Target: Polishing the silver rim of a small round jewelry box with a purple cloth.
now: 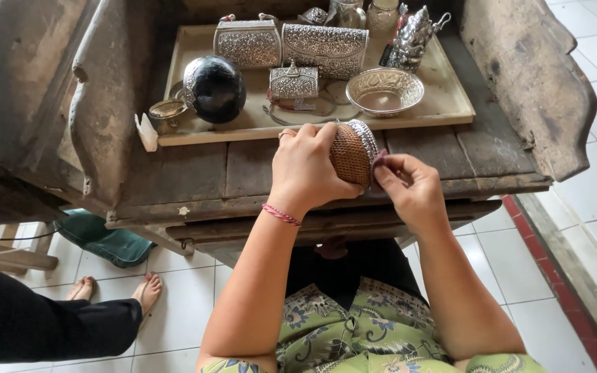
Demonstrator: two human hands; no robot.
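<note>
Soft, even daylight, sharp focus throughout, faint glare on the silver bowl (385, 90), wide-angle bending at the edges.

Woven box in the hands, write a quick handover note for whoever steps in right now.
Left hand: wrapped around the woven box, holding it on edge over the wooden bench.
Right hand: fingertips pinch a small dark bit against the box's silver rim.
Tray behind holds silver boxes, a silver bowl and a dark round pot.
Done: cannot tell how much of the rim is worked.
Left: the tray pieces lie untouched.
</note>
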